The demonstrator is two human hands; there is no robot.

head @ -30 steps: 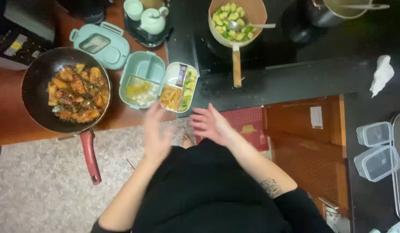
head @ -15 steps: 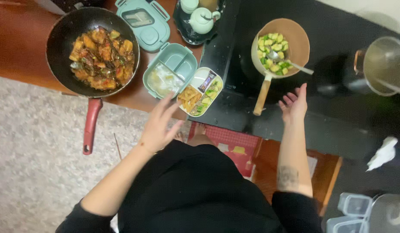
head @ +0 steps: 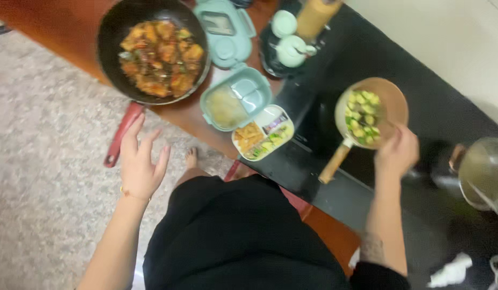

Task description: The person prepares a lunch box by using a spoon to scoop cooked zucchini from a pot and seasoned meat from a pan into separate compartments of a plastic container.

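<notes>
Your right hand point(head: 397, 153) closes at the small pan point(head: 371, 111) of greens, left hand point(head: 139, 161) spread empty near the lunchbox point(head: 262, 133), partly filled

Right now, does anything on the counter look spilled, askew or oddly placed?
No spill shows. The black frying pan sits at the wooden counter's edge with its red handle jutting past it, near the left hand. Nothing looks damaged.

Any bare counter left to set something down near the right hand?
Bare black counter lies below the wooden-handled pan of green vegetables, left of the steel pot. Crowded between the black frying pan, mint green lunch box and white food tray.
</notes>
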